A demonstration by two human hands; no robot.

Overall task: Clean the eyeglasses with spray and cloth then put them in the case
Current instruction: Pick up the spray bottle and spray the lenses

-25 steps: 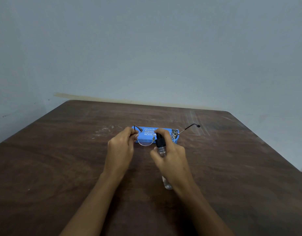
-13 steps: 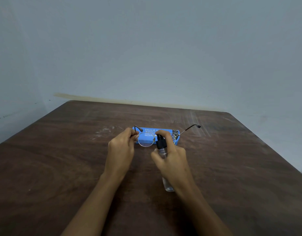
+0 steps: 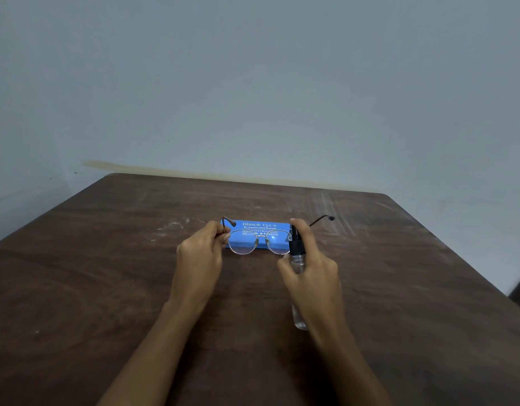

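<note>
Left hand (image 3: 198, 256) pinches the thin round wire-rimmed eyeglasses (image 3: 260, 241) mid-tabletop, over the blue rectangular case (image 3: 254, 228); right hand (image 3: 311, 271) is wrapped around a clear plastic spray bottle (image 3: 297, 265) on scuffed dark wood tabletop (image 3: 106, 273).

I sat at a worn, scratched dark-brown wooden table (image 3: 106, 288) pushed against a bare, pale blue-grey painted wall (image 3: 253, 83) with a yellowish stain along its base. It was a plain, sparsely furnished room; whether home or office could not be told.
</note>
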